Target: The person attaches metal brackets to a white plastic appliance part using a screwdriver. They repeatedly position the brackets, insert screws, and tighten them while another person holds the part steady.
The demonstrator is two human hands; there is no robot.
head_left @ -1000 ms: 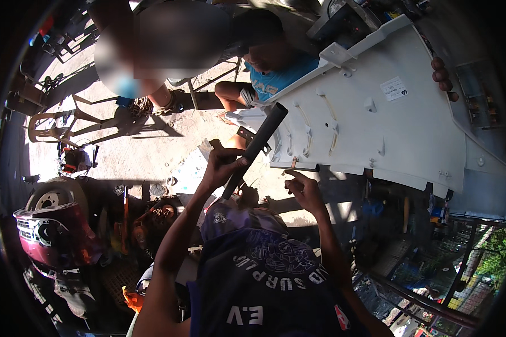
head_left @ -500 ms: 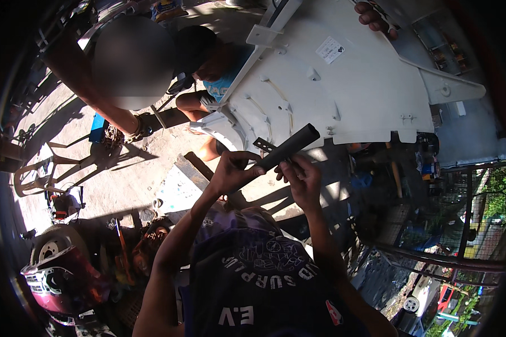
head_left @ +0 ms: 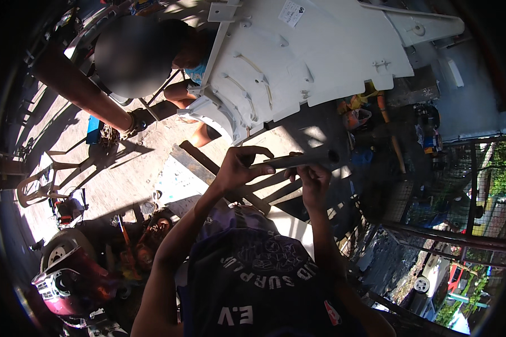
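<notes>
A black tube (head_left: 319, 158) lies nearly level in front of my chest, its hollow end facing right. My left hand (head_left: 243, 168) pinches its left end between thumb and curled index finger. Under the tube's right half, my right hand (head_left: 314, 185) grips it with bent fingers. Shadow hides the exact contact there, and the perforated metal strip cannot be made out. Beyond my hands stands a large white moulded panel (head_left: 298, 62) with ribs, small posts and a paper label, apart from the tube.
A person in a blue shirt (head_left: 195, 73) crouches behind the panel's left edge. Left of them rises a thick brown post (head_left: 84, 92). A chair frame (head_left: 31, 182), a wheel (head_left: 59, 250) and a maroon vehicle part (head_left: 67, 289) lie left. A long-handled tool (head_left: 392, 135) lies right.
The tube has turned from a steep slant to nearly level, and both hands have shifted slightly. The panel appears higher and further left in view. The hand at its upper edge has left the picture.
</notes>
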